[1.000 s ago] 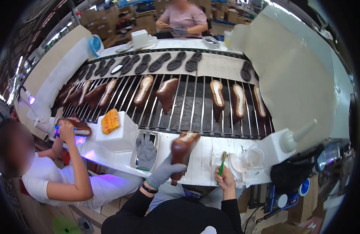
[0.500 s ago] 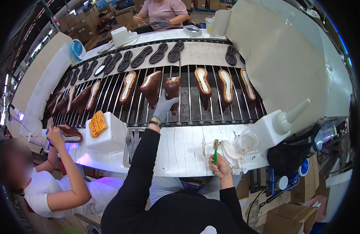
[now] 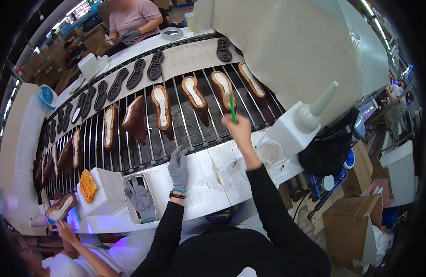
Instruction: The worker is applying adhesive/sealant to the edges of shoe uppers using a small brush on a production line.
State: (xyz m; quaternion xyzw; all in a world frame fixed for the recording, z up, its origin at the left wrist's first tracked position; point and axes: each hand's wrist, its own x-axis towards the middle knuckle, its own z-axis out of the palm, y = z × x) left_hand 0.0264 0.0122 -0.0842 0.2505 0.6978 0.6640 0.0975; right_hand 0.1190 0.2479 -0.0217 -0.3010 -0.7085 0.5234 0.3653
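My right hand (image 3: 240, 131) is closed around a green-handled brush (image 3: 233, 110). The brush's head reaches the pale underside of a brown shoe upper (image 3: 218, 79) lying bottom up on the conveyor of metal bars (image 3: 176, 121); whether the bristles touch it is hard to see. My left hand (image 3: 178, 168), in a grey glove, is empty above the white table edge by the conveyor, its fingers stretched out. Other brown uppers lie bottom up nearby, one (image 3: 161, 108) beyond my left hand, another (image 3: 194, 93) right of that.
Black soles (image 3: 135, 74) line a ledge behind the conveyor. Right of my right arm stand a white squeeze bottle (image 3: 291, 127) and a small cup (image 3: 270, 152). A tray of grey gloves (image 3: 139, 198) and a white box (image 3: 104, 194) are at left. Co-workers sit at left and opposite.
My left hand has let go of a brown upper, which now lies bottom up, and drawn back to the table edge. My right hand has carried the brush forward over the conveyor. The view has shifted right.
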